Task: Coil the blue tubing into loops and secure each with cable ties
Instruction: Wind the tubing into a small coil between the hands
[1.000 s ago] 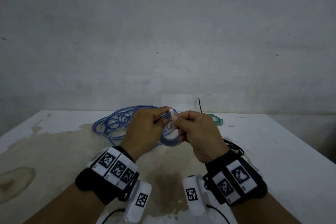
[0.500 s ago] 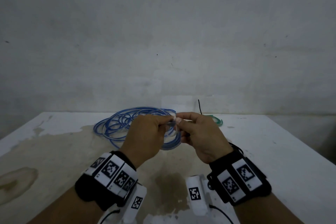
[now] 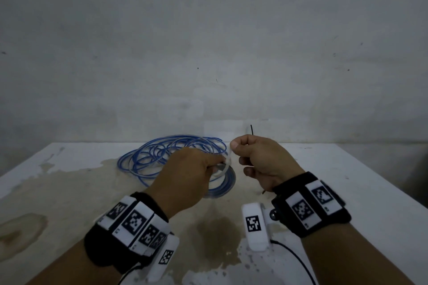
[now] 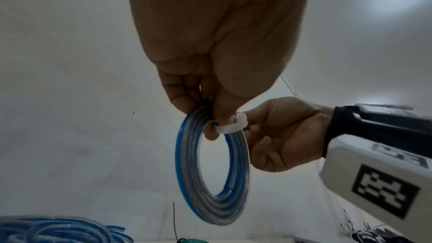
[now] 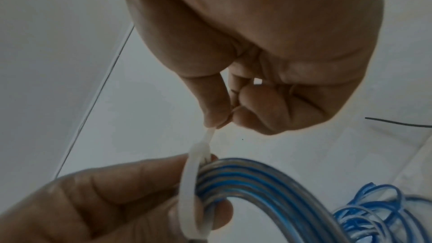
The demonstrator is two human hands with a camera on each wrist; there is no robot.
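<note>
My left hand [image 3: 196, 169] [image 4: 208, 114] pinches the top of a small coil of blue and clear tubing [image 4: 205, 182] [image 3: 225, 184] [image 5: 268, 178], held above the table. A white cable tie [image 4: 231, 127] [image 5: 194, 182] loops around the coil beside my left thumb. My right hand [image 3: 257, 159] [image 5: 224, 117] pinches the tie's free tail [image 5: 209, 134] between thumb and forefinger, just right of the left hand. The rest of the blue tubing [image 3: 166, 155] [image 4: 58, 230] [image 5: 374, 210] lies in a loose pile on the table behind my left hand.
The stained white table [image 3: 69, 192] ends at a grey wall [image 3: 208, 41]. A thin black cable tie [image 3: 251, 129] [image 4: 174, 219] sticks up behind my right hand. A green item [image 4: 191, 241] lies near it. More black ties [image 4: 364, 232] lie at the right.
My right hand has pulled up and to the right, away from the left hand, drawing the tie's tail. The coil hangs a little lower in my left hand.
</note>
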